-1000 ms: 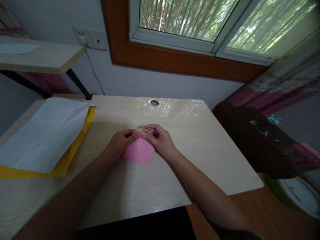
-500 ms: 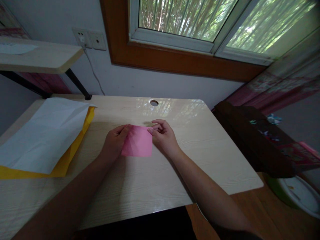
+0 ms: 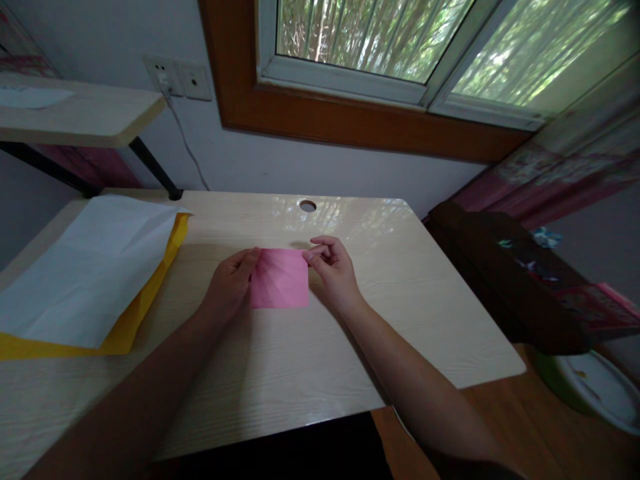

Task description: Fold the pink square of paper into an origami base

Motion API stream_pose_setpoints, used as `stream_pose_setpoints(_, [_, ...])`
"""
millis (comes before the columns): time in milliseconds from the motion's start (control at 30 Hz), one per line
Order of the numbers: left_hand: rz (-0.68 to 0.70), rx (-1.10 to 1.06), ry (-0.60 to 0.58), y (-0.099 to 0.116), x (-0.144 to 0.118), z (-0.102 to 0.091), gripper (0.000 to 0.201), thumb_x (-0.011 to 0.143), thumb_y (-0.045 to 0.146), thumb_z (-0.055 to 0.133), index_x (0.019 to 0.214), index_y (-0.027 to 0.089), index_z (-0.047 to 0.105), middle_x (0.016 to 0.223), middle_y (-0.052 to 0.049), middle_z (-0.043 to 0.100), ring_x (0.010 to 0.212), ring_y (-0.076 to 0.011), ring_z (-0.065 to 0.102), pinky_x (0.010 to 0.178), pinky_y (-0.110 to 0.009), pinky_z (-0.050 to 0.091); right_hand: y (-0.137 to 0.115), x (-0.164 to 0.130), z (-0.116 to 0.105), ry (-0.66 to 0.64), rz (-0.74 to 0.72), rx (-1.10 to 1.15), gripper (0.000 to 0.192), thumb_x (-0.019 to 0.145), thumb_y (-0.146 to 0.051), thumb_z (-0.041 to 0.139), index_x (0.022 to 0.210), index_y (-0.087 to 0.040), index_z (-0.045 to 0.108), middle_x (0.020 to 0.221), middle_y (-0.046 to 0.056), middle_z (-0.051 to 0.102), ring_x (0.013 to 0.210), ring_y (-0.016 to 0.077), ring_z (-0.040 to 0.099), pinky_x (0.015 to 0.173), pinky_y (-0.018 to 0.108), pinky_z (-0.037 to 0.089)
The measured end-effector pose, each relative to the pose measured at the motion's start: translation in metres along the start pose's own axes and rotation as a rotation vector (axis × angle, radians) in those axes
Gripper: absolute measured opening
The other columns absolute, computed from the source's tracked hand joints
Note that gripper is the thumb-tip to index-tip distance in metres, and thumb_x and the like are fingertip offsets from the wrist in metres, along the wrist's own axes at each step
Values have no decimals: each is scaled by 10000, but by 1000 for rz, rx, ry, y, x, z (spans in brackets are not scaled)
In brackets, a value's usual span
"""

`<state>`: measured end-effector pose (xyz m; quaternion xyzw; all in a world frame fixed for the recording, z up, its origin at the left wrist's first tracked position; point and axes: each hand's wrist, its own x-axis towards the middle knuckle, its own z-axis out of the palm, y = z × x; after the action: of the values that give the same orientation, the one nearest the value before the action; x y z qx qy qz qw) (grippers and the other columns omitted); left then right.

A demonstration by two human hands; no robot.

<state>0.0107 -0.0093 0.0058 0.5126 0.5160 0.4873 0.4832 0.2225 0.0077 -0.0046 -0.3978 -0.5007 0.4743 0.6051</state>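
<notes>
Pinching a small, roughly square sheet of pink paper point(image 3: 281, 281) by its far corners, a person's bare left hand point(image 3: 229, 280) and bare right hand point(image 3: 337, 270) stood apart with the sheet stretched between them. The left thumb pressed on the far left corner; the right thumb and a finger gripped the far right corner, while the other right fingers curled loosely. Faint creases fanned from the left corner across the sheet. Beneath both hands lay a pale, glossy, wood-grained desk point(image 3: 415, 320) — whether the paper's near edge touched it could not be told. Well to the left of the left hand, a large, creased white paper sheet point(image 3: 100, 267) lay over a bright yellow sheet point(image 3: 125, 339). Beyond the hands, a round hole point(image 3: 308, 207) pierced the desk — and farther off was a brown-framed window point(image 3: 360, 40).
</notes>
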Motion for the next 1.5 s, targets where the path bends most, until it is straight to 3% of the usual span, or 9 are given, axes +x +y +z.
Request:
stream_pose_setpoints(200, [-97,-146,-190,-7,3,1,387,846,528,728,1001,173,714,898,-32,705,800,-173,632,682,-242,502,-3,1,-2,49,-12,-23,288,786,-306,801,1014,-264,630,768,-48,679,736,137,631,743,295,501])
stream_pose_setpoints(367, [-162,-120,-337,-8,1,3,556,751,429,825,1219,181,659,1085,-81,731,872,-218,701,647,-274,572,-3,4,-4,139,-47,5,273,783,-289,792,990,-256,617,761,-55,668,743,131,631,747,289,509])
stream_pose_setpoints(433, [-160,-119,-309,-8,2,3,564,748,424,826,1223,175,651,1056,-80,733,829,-206,706,600,-260,570,-1,5,-5,174,-52,13,276,775,-298,794,980,-251,615,742,-58,653,727,129,623,729,286,509])
stream_pose_setpoints(533, [-131,-139,-168,-8,6,1,510,729,426,840,1135,161,681,973,-62,735,775,-177,695,595,-247,573,2,6,-6,195,-48,4,274,777,-310,789,982,-246,619,752,-52,652,722,129,623,717,286,509])
stream_pose_setpoints(733, [-88,-207,80,-5,10,-2,372,703,427,858,886,151,688,808,-11,705,694,-135,671,672,-267,610,2,4,-5,142,-56,-34,278,788,-313,772,1001,-252,605,780,-39,675,723,141,635,741,316,520])
stream_pose_setpoints(1000, [-66,-265,176,-5,12,-3,348,751,433,807,867,154,635,765,-8,697,696,-158,699,729,-338,641,4,4,-7,85,1,-73,283,789,-281,731,1032,-254,589,771,-43,653,714,143,616,737,316,491])
stream_pose_setpoints(1167, [-35,-68,152,-7,13,-10,394,833,431,737,1094,197,557,777,-9,726,677,-203,731,675,-361,627,5,5,-11,99,13,-163,261,781,-271,709,1023,-238,617,752,-47,615,703,140,580,729,307,470])
stream_pose_setpoints(1367, [-10,248,-44,-11,12,-14,524,905,404,641,1365,217,474,863,-18,752,709,-207,723,687,-325,569,3,5,-19,244,-45,-267,157,863,-326,678,974,-216,659,739,-39,576,669,129,546,646,276,444])
stream_pose_setpoints(1500, [124,525,-190,-15,10,-14,496,958,394,552,1422,237,472,841,6,721,742,-204,688,721,-317,502,-3,-2,-16,75,-145,-374,159,921,-318,648,1055,-242,685,895,16,701,793,164,655,747,321,521])
